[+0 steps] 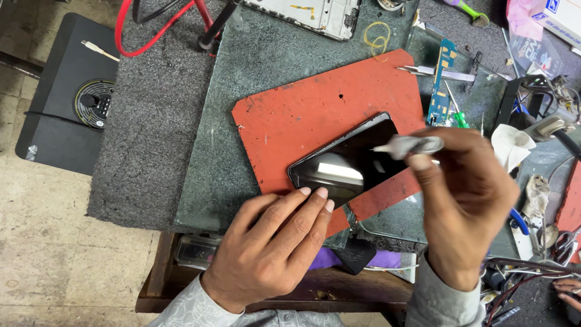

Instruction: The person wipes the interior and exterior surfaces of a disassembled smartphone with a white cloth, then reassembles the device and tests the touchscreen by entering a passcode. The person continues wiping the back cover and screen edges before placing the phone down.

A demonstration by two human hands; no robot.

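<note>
Fingers (315, 197) of the left hand (272, 248) lie flat and close together, tips pressing on the near edge of a black phone (345, 160); they grip nothing, only hold it down. The right hand (466, 206) is curled shut, thumb and forefinger pinching a small grey squeezed tube (411, 145) whose thin white nozzle points left and hovers over, or just touches, the phone's glass; which of the two cannot be told.

Largest of what lies around is the grey speckled mat (151, 139) that covers the left of the bench, with a dark green stone slab (254, 66) on it. On the slab sits an orange-red mat (302, 115), tilted, with a small hole near its upper middle. The phone lies face up on this mat, slanted, its lower left corner near the mat's near edge, its screen dark and shining with a bright reflection.

At the far edge lies a bare phone frame (315, 12), and red and black cables (163, 24) loop beside it. Right of the orange-red mat, a blue circuit board (442, 79) stands lengthwise, with metal tweezers (436, 72) lying across it. A yellow rubber band (376, 33) rests on the slab just above the mat. A white cloth (508, 145) lies crumpled just beyond the right hand.
</note>
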